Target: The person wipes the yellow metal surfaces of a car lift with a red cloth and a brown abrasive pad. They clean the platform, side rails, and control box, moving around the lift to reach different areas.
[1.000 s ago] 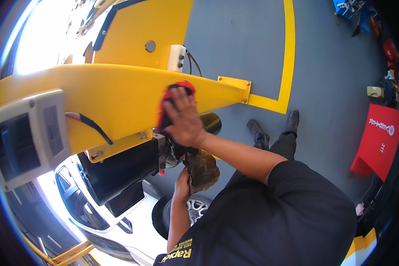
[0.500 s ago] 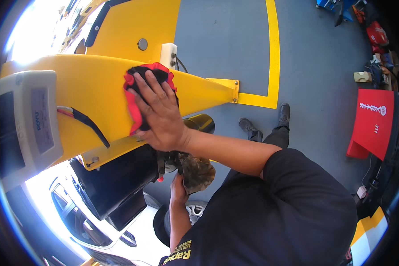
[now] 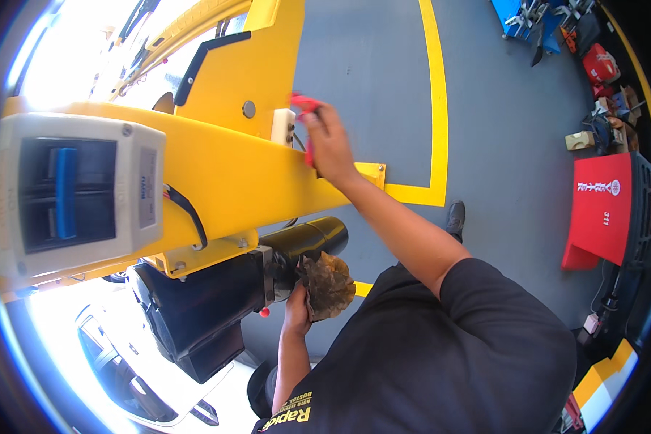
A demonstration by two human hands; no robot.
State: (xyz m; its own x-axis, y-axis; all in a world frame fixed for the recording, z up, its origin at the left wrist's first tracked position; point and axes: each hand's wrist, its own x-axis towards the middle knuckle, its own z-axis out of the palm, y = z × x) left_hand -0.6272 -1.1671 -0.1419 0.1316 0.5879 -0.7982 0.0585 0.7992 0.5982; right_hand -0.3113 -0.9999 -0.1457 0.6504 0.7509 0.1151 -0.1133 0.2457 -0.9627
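My right hand [image 3: 329, 145], slightly blurred, grips a red cloth [image 3: 309, 119]. It is at the edge of a yellow steel beam [image 3: 224, 170], beside a small white box [image 3: 283, 128] fixed to the steel. Lower down, my left hand [image 3: 296, 307] closes around a crumpled, brown-stained rag or sheet [image 3: 327, 286], whose exact kind I cannot tell. That hand is next to a black cylinder [image 3: 307, 239] and its bracket under the beam. The fingertips of the left hand are partly hidden by the brown piece.
A white switch box with a blue lever [image 3: 65, 192] sits on the beam at the left. Below hangs a black housing [image 3: 195, 304], with a white car [image 3: 130, 369] beyond. A red cabinet [image 3: 600, 210] and a blue tool stand [image 3: 532, 22] are on the right.
My right hand has moved right along the beam to its edge, taking the cloth off the broad face. My left hand keeps its hold on the brown piece. The view has shifted.
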